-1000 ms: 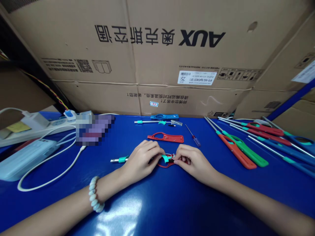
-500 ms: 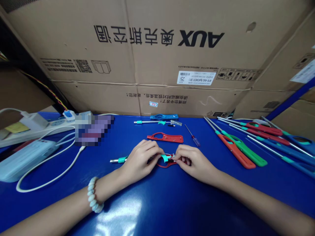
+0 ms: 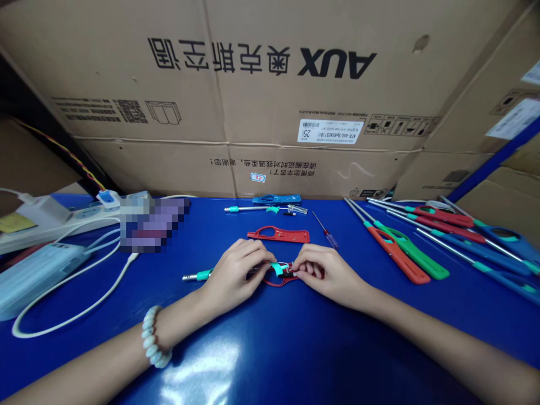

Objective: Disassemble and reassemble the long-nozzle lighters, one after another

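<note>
An opened red long-reach lighter (image 3: 276, 283) lies on the blue table between my hands, its metal tube (image 3: 190, 277) sticking out leftward. My left hand (image 3: 239, 267) is closed on it, fingertips at the turquoise trigger (image 3: 277, 269). My right hand (image 3: 324, 270) pinches at its other end, beside a small black part (image 3: 288, 274) and thin white wire. My fingers hide much of the inside. Just beyond lies a loose red half shell (image 3: 287, 234), with a purple-handled screwdriver (image 3: 331, 239) to its right.
Farther back are a blue half shell (image 3: 270, 199) and a tube assembly (image 3: 248, 209) with trigger and clear tank. Several assembled lighters (image 3: 399, 256) lie at right. At left are a power strip (image 3: 90, 215), a power bank (image 3: 37, 275), cables and a blurred purple item (image 3: 158, 222). A cardboard box (image 3: 253, 112) stands behind.
The camera view has shifted slightly, moving everything a little to the left. My right fingertips have lowered slightly toward the black part. Both hands stay at the lighter.
</note>
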Demonstrator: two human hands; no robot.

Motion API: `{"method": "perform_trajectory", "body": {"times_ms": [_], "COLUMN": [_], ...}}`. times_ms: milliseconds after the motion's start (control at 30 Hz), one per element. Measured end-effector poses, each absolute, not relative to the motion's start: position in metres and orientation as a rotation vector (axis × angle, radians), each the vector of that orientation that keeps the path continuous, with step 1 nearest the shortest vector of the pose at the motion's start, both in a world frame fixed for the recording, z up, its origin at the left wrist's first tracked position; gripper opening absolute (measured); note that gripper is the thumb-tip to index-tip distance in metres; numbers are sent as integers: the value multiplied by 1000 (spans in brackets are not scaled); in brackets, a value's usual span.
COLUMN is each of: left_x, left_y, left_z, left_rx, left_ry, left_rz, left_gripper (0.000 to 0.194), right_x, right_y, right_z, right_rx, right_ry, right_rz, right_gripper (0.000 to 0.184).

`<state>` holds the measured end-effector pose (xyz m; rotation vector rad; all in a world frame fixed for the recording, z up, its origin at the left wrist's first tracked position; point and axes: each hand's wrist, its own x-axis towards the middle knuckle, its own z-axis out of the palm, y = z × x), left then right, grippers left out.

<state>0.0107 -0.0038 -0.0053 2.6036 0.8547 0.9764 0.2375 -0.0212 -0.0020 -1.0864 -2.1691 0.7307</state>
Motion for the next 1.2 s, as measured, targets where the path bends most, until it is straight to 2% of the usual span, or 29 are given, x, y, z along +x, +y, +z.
{"method": "perform_trajectory", "body": {"times_ms": [1200], "left_x": [9], "left_y": [-2], "left_z": [-7], "left_rx": [2624], "left_ry": [783], "left_rz": [937], "left_gripper": [13], "right_x": [238], "right_y": [-22], "right_z": [-1], "right_rx": [-1064], "right_ry": [-2210], "right_rz": [720], "right_gripper": [14]}}
